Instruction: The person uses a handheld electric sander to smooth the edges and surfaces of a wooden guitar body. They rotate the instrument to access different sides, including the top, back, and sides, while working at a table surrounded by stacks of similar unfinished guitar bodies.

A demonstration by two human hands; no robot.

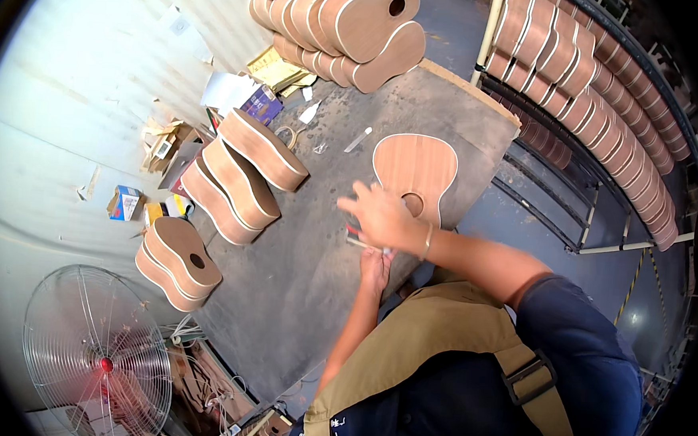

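A small guitar body (418,165) with pale edging and a round sound hole lies flat on the grey worktable, directly in front of me. My right hand (383,214) is over its lower left side, fingers stretched out to the left and slightly blurred; it covers part of the body. Just below, my left hand (375,269) is closed near the table's front edge. A slim tool (355,236) with a red part sticks out between the two hands, apparently in the left fingers. Its exact kind is too small and blurred to make out.
Several guitar bodies (244,168) stand on the table (271,317) at left, more (369,27) are stacked at the back. A flat pale strip (358,139) and paper scraps lie between. A rack (565,79) of bodies stands right; a caged fan (101,355) lower left.
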